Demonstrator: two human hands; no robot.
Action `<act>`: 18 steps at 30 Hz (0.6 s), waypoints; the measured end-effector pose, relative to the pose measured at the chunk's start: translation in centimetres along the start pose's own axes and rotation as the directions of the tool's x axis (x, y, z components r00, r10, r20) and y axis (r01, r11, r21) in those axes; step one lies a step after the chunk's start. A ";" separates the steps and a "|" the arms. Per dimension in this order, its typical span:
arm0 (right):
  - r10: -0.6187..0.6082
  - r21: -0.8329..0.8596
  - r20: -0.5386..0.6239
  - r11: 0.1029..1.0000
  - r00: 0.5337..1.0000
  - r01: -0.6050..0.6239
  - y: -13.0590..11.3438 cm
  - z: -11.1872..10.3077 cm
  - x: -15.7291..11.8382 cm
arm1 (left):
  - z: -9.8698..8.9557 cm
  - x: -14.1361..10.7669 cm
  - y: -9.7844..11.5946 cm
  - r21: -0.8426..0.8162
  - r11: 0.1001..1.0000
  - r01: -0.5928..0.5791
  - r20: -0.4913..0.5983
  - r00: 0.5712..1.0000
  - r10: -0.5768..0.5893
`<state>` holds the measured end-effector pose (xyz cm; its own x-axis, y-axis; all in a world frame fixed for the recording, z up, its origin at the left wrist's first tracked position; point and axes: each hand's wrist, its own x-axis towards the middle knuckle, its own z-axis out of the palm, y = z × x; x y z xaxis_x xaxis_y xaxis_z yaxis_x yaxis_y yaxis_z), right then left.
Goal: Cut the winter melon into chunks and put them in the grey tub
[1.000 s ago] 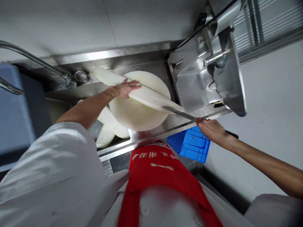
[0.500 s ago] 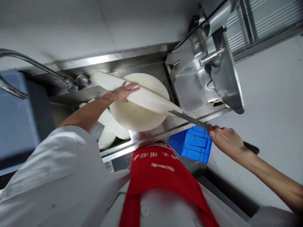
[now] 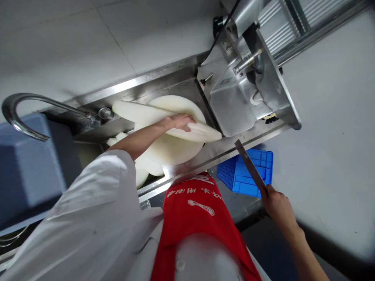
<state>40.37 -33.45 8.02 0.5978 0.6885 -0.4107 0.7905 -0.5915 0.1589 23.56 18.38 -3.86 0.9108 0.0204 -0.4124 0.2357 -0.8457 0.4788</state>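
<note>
A long, pale, peeled gourd lies slantwise over a round white cutting board, both its ends reaching past the rim. My left hand rests on the gourd towards its right end, fingers curved over it. Well to the right, my right hand is closed around the handle of a long knife. The blade points up and left, its tip apart from the gourd. More pale gourd pieces lie left of the board, partly behind my left arm.
A metal slicing machine stands right of the board on the steel counter. Below the counter edge is a blue crate. To the left are a curved faucet, a small metal cup and a grey-blue bin.
My left hand has slid right along the gourd. My right hand has drawn the knife down and away from the gourd's right end, where the blade was before.
</note>
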 end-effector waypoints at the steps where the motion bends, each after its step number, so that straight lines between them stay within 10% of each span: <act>1: 0.010 0.052 -0.011 0.999 1.000 -0.010 0.5 0.8 -0.5 | 0.2 -0.1 0.4 -0.027 0.999 0.028 -0.027 0.999 -0.029; 6: 0.106 0.275 -0.124 0.959 0.987 -0.068 2.1 3.3 -0.9 | 6.9 -1.9 10.1 -0.504 0.863 0.040 -0.349 0.904 -0.246; 11: 0.147 0.168 -0.087 0.977 0.985 -0.131 2.6 4.0 2.1 | 14.7 0.4 22.6 -0.992 0.119 -0.041 -0.103 0.802 -0.588; 14: 0.138 0.085 -0.037 0.987 0.990 -0.134 3.1 4.4 3.4 | 13.9 4.4 23.3 -0.802 -0.549 -0.236 0.175 0.786 -0.593; 18: 0.130 0.087 -0.062 0.988 0.990 -0.124 3.7 4.4 3.8 | 10.1 7.8 19.9 -0.482 -0.636 -0.602 0.269 0.590 -0.761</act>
<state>45.00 -34.92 3.07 0.7024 0.6304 -0.3305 0.6954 -0.7068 0.1298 31.97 -3.63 -5.39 0.2668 0.5127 -0.8161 -0.5346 0.7833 0.3173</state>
